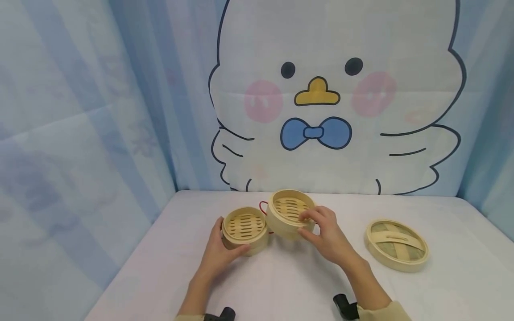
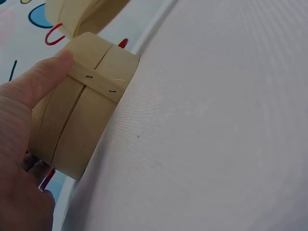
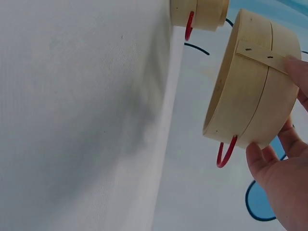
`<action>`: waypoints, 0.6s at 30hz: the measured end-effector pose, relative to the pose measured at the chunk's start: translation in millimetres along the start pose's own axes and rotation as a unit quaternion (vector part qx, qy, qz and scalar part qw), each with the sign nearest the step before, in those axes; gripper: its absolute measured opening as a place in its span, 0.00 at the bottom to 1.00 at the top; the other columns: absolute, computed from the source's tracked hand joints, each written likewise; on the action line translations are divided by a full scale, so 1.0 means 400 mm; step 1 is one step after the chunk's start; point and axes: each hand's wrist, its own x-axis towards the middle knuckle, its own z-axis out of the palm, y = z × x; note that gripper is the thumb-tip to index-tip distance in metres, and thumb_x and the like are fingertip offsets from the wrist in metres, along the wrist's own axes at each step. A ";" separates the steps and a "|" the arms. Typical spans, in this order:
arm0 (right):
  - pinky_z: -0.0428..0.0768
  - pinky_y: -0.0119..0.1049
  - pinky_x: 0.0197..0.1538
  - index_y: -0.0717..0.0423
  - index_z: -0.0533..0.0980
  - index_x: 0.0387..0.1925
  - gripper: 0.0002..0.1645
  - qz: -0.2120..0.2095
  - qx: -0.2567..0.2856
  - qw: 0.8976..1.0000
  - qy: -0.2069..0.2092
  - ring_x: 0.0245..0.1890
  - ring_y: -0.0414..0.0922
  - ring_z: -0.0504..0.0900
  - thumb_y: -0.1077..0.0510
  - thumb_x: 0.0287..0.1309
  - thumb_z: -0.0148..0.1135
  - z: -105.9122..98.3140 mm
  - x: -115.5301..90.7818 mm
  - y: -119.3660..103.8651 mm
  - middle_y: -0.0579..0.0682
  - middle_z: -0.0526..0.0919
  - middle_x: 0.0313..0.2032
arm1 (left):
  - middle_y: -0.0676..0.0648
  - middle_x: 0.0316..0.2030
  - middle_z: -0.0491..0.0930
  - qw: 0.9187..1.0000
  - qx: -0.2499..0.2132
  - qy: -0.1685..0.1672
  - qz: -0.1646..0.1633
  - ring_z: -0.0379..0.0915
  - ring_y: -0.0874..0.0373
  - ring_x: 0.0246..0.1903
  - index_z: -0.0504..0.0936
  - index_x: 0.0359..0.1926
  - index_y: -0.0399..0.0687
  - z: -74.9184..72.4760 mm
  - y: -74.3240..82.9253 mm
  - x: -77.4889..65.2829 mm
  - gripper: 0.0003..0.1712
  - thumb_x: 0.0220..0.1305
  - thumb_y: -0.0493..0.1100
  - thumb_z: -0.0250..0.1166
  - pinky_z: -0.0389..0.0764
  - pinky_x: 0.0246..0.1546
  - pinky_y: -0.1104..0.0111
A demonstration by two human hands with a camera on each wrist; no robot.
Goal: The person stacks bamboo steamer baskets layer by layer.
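My left hand point(image 1: 222, 252) grips a small round bamboo steamer basket point(image 1: 246, 249) that sits on the table, its slatted base facing up. In the left wrist view the thumb lies across its stapled band, and a red loop pokes out at the side. Up and to the right, my right hand point(image 1: 327, 234) holds a second bamboo steamer basket point(image 1: 281, 225) by its near right side. This one is raised off the table and tilted, and the right wrist view shows its open underside rim and a red loop handle point(image 3: 226, 154). In the head view its left side overlaps the first basket.
A round bamboo steamer lid point(image 1: 395, 263) with crossed strips lies at the right of the white table point(image 1: 281, 294). Behind the table's back edge hangs a curtain point(image 1: 421, 169) with a cartoon bird. Another curtain point(image 1: 80, 178) runs along the left side.
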 end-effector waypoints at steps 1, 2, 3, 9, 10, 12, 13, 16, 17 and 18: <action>0.67 0.64 0.61 0.52 0.78 0.40 0.14 0.004 0.002 1.000 -0.002 0.62 0.60 0.63 0.67 0.56 0.73 0.000 0.001 -0.002 0.52 0.74 0.46 | 0.31 0.76 0.49 1.000 0.000 0.000 0.000 0.45 0.36 0.75 0.47 0.78 0.35 0.002 0.000 0.000 0.70 0.48 0.57 0.82 0.51 0.71 0.43; 0.67 0.64 0.61 0.52 0.78 0.40 0.14 0.009 0.003 1.000 -0.004 0.62 0.60 0.62 0.66 0.56 0.73 0.001 0.003 -0.003 0.52 0.73 0.47 | 0.32 0.76 0.50 1.000 0.001 0.000 0.000 0.46 0.36 0.75 0.47 0.78 0.35 0.004 0.001 0.000 0.70 0.48 0.57 0.82 0.51 0.71 0.43; 0.67 0.65 0.61 0.52 0.78 0.41 0.13 0.010 0.005 1.000 -0.005 0.63 0.60 0.62 0.66 0.57 0.72 0.002 0.005 -0.005 0.52 0.73 0.47 | 0.32 0.76 0.50 1.000 0.000 0.000 0.000 0.46 0.36 0.75 0.47 0.78 0.35 0.006 0.000 0.001 0.70 0.48 0.57 0.82 0.52 0.71 0.43; 0.67 0.65 0.62 0.53 0.78 0.42 0.13 0.015 0.015 1.000 -0.012 0.64 0.60 0.61 0.65 0.58 0.72 0.015 0.025 -0.023 0.52 0.73 0.48 | 0.33 0.76 0.50 1.000 -0.002 -0.001 -0.003 0.46 0.37 0.75 0.47 0.78 0.36 0.005 0.001 0.003 0.70 0.47 0.58 0.82 0.52 0.72 0.43; 0.67 0.65 0.62 0.53 0.78 0.42 0.13 0.016 0.015 1.000 -0.014 0.64 0.60 0.61 0.65 0.58 0.72 0.019 0.029 -0.028 0.52 0.73 0.48 | 0.32 0.76 0.51 1.000 -0.002 -0.002 -0.003 0.46 0.37 0.75 0.47 0.78 0.36 0.004 0.002 0.003 0.70 0.47 0.57 0.82 0.52 0.72 0.44; 0.66 0.65 0.63 0.52 0.78 0.42 0.13 0.017 0.017 1.000 -0.018 0.64 0.59 0.60 0.65 0.58 0.72 0.028 0.039 -0.039 0.52 0.73 0.49 | 0.32 0.76 0.51 1.000 -0.004 -0.003 -0.001 0.46 0.37 0.75 0.47 0.78 0.36 0.001 0.003 0.002 0.70 0.48 0.57 0.82 0.51 0.72 0.44; 0.66 0.65 0.64 0.52 0.78 0.42 0.13 0.017 0.018 0.999 -0.020 0.64 0.60 0.60 0.65 0.58 0.72 0.033 0.043 -0.045 0.52 0.72 0.49 | 0.32 0.76 0.51 1.000 -0.006 -0.003 0.000 0.46 0.37 0.75 0.47 0.78 0.36 -0.001 0.003 0.001 0.70 0.48 0.57 0.82 0.51 0.72 0.44; 0.66 0.63 0.65 0.52 0.78 0.42 0.13 0.019 0.021 0.999 -0.026 0.65 0.59 0.60 0.64 0.57 0.73 0.050 0.056 -0.065 0.52 0.72 0.49 | 0.32 0.76 0.51 1.000 -0.008 -0.004 0.002 0.46 0.37 0.75 0.47 0.78 0.35 -0.003 0.003 0.000 0.69 0.48 0.56 0.82 0.51 0.72 0.44; 0.66 0.62 0.65 0.51 0.78 0.42 0.13 0.020 0.023 0.999 -0.029 0.65 0.59 0.60 0.64 0.57 0.73 0.056 0.060 -0.071 0.52 0.72 0.49 | 0.32 0.76 0.51 1.000 -0.008 -0.004 0.003 0.46 0.37 0.75 0.47 0.78 0.35 -0.003 0.003 0.000 0.70 0.48 0.56 0.82 0.51 0.72 0.44; 0.66 0.62 0.65 0.51 0.78 0.42 0.14 0.021 0.024 0.999 -0.030 0.65 0.58 0.60 0.64 0.58 0.73 0.061 0.063 -0.076 0.52 0.72 0.49 | 0.32 0.76 0.51 1.000 -0.008 -0.004 0.003 0.46 0.37 0.75 0.47 0.78 0.35 -0.003 0.002 0.000 0.70 0.48 0.56 0.82 0.51 0.72 0.44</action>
